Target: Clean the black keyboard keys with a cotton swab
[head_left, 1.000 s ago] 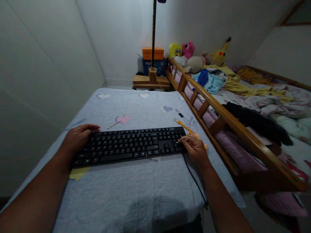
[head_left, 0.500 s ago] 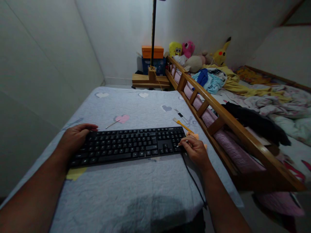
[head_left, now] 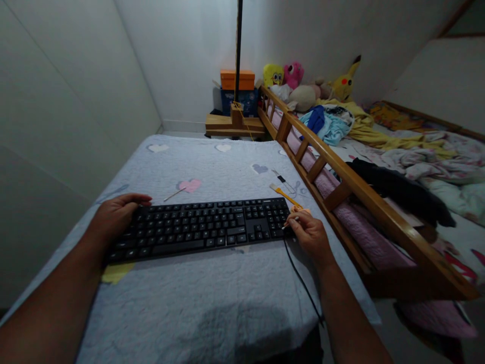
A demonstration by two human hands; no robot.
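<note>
A black keyboard (head_left: 204, 226) lies across a pale blue quilted cover. Its left end is gripped by my left hand (head_left: 114, 216), fingers at the far edge. At the number pad, my right hand (head_left: 309, 236) pinches a thin cotton swab (head_left: 284, 227), whose white tip is down at the keys of the right edge. A second cotton swab (head_left: 174, 194) rests on the cover beyond the keyboard. Past the right end lie a yellow-handled brush (head_left: 283, 193) and a wire tool with a black middle (head_left: 281, 179). Orange cloth (head_left: 302, 210) shows partly behind my right hand.
The keyboard's cable (head_left: 301, 277) runs toward me off the near edge. Along the right stands a wooden bed rail (head_left: 333, 164), with clothes and plush toys on the bed behind it. A black pole (head_left: 237, 55) on a wooden base rises beyond the far edge.
My right hand has shifted slightly right with the cotton swab, from the number pad keys to the keyboard's right edge. My left hand stays on the left end.
</note>
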